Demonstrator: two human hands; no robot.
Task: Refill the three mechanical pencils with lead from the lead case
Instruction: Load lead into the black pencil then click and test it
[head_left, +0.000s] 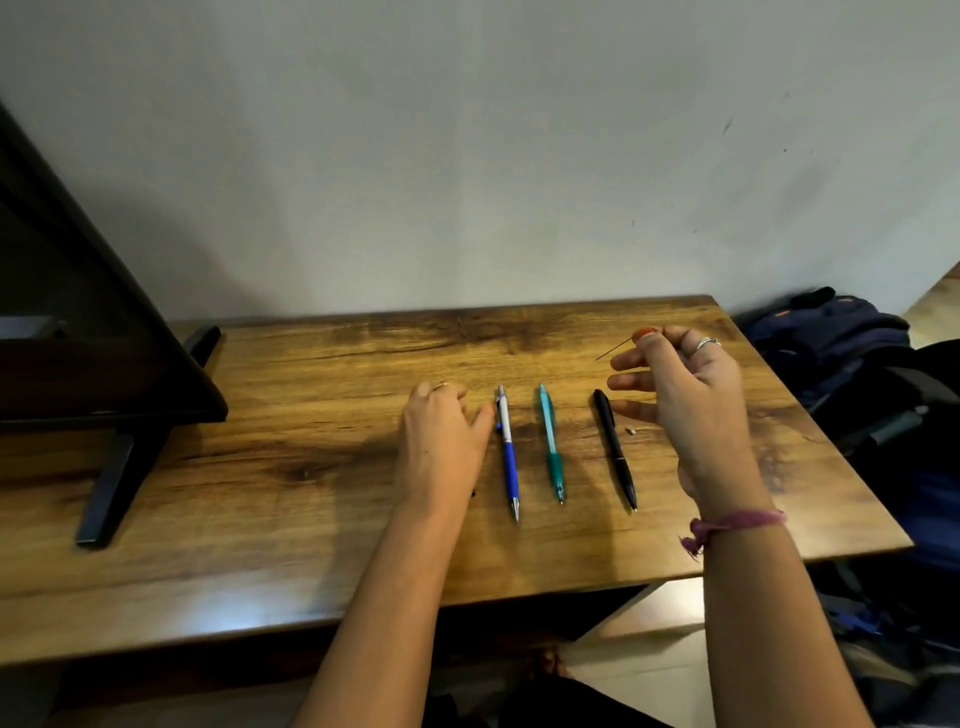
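Right hand (685, 400) is hovering above the table (311, 519), its grip pinching a single thin lead (613, 349) between thumb and forefinger up near the far edge; the other fingers are spreading loose over the black pencil (615, 449). Left hand (441, 441) is resting on the wood, fingers relaxed and grasping nothing, its fingertips just beside the blue pencil (508, 452). The teal pencil (550, 441) is lying between the blue and black ones, all three parallel, tips toward the person. A tiny pale piece (631, 430) is sitting just right of the black pencil, too small to identify. Lead case: not visible; possibly hidden under the left hand, cannot tell. Risks, as judged: the lead is brittle and is sticking out unsupported, so any squeeze or bump against a barrel is likely snapping it. No pencil appears opened yet, so one-handed feeding is risking a miss. Round barrels may be rolling if nudged.
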